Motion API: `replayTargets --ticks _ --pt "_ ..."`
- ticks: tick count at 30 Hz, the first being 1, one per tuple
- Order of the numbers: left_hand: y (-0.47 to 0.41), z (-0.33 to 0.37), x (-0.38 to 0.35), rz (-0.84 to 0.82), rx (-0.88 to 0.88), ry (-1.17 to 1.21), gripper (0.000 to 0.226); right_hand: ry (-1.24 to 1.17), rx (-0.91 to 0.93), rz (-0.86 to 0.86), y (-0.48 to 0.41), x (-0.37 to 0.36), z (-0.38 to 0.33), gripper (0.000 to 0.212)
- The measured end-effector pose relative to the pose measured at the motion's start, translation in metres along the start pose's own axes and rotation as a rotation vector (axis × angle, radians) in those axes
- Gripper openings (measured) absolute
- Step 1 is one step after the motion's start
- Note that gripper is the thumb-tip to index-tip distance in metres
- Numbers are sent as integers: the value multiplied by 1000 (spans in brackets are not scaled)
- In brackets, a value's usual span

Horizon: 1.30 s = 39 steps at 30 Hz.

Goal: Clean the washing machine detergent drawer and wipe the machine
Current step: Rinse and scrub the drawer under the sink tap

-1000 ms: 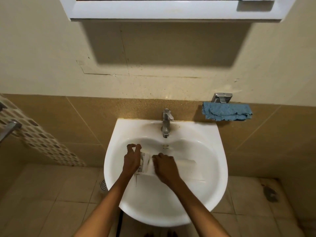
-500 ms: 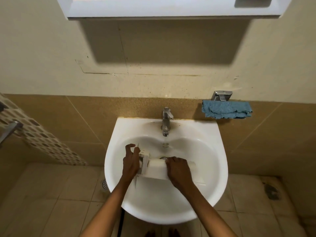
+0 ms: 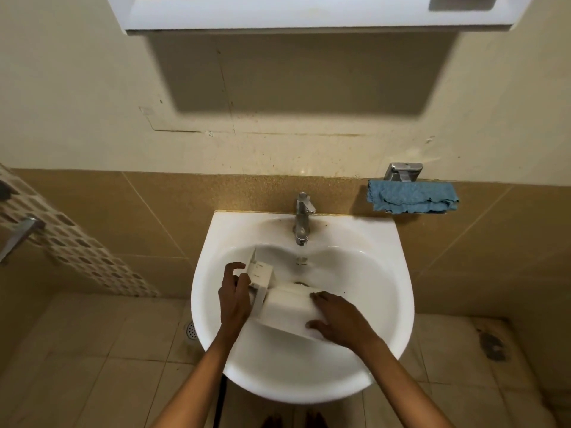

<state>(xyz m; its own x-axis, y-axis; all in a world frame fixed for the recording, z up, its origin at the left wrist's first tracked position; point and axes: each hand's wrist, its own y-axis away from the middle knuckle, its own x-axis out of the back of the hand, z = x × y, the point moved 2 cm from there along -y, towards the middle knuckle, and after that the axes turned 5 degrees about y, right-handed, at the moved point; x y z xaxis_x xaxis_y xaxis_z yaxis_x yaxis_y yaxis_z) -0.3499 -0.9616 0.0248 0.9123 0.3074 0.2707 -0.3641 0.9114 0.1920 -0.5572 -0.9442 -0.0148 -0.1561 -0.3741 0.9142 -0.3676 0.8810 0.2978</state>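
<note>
The white plastic detergent drawer (image 3: 285,307) lies tilted inside the white wash basin (image 3: 389,304), below the steel tap (image 3: 302,219). My left hand (image 3: 234,299) grips the drawer's front panel end at the left. My right hand (image 3: 338,319) is wrapped over the drawer's long body at the right, thumb underneath. The drawer's far right end is hidden under that hand. A thin stream of water seems to fall from the tap behind the drawer.
A blue cloth (image 3: 412,197) lies on a metal wall holder (image 3: 402,172) to the right of the basin. A white cabinet (image 3: 309,13) hangs overhead. A floor drain (image 3: 191,329) sits left of the basin, and a towel rail (image 3: 18,239) sticks out at the far left.
My right hand slid from the drawer's left part to its right end. The drawer turned and rose, so more of its body and front panel shows. My left hand kept its hold.
</note>
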Motion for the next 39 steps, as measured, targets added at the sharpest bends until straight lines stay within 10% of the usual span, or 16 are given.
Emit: replayTargets --ticks 16,24,28,32,39 --pt "-53 -20 9 -330 281 -322 57 -271 -79 76 -24 -35 -4 59" --pt "-52 -22 -7 -217 155 -482 53 -365 -90 47 -32 -32 7 56" --pt "-56 -20 -11 -205 184 -514 54 -1015 -242 89 -60 0 13 18" --pt "-56 -19 -17 -175 206 -542 54 -2043 -557 127 -100 16 11 28" --pt "-54 -23 -17 -156 197 -495 51 -2268 -688 123 -135 16 -8 30"
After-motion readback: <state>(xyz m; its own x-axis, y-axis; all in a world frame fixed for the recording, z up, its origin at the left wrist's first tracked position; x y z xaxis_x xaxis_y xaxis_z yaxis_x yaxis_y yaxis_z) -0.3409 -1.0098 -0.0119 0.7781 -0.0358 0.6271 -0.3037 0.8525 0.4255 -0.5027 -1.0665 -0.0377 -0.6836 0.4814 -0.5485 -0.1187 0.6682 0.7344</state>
